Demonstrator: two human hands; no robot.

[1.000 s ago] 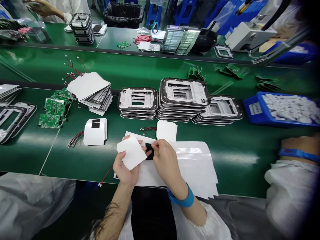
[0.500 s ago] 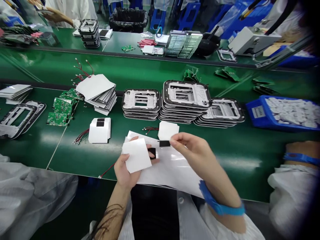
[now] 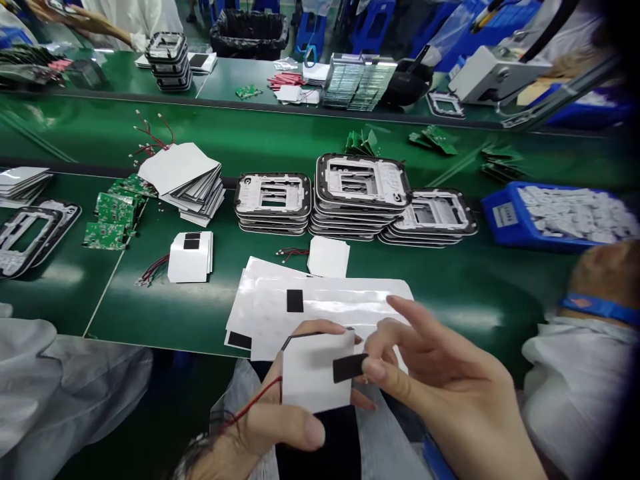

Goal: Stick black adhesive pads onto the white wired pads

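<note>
My left hand (image 3: pixel 280 407) is wrapped round a thin white square panel (image 3: pixel 314 377) with cut corners and a red wire running from its left side, held level near the table's front edge. Pinched between the thumb and finger of my right hand (image 3: pixel 430 367) is a small black adhesive strip (image 3: pixel 349 367), which overlaps the panel's right edge. Whether the strip is pressed down along its length I cannot tell. Just beyond my hands, white backing sheets (image 3: pixel 340 293) carry a black strip (image 3: pixel 295 301) and another dark strip (image 3: pixel 240 340) at the lower left corner.
Behind the sheets lie a white panel (image 3: pixel 329 257) and stacked frames (image 3: pixel 363 187). Left of them are panels with black strips (image 3: pixel 190 260), a taller panel pile (image 3: pixel 183 177) and green circuit boards (image 3: pixel 113 217). A blue bin (image 3: pixel 515 213) and a co-worker's arm (image 3: pixel 595 280) are right.
Both hands have come closer to me. The panel has turned, showing its wire, and the black strip has moved from beside it onto its right edge. The backing sheets are more exposed.
</note>
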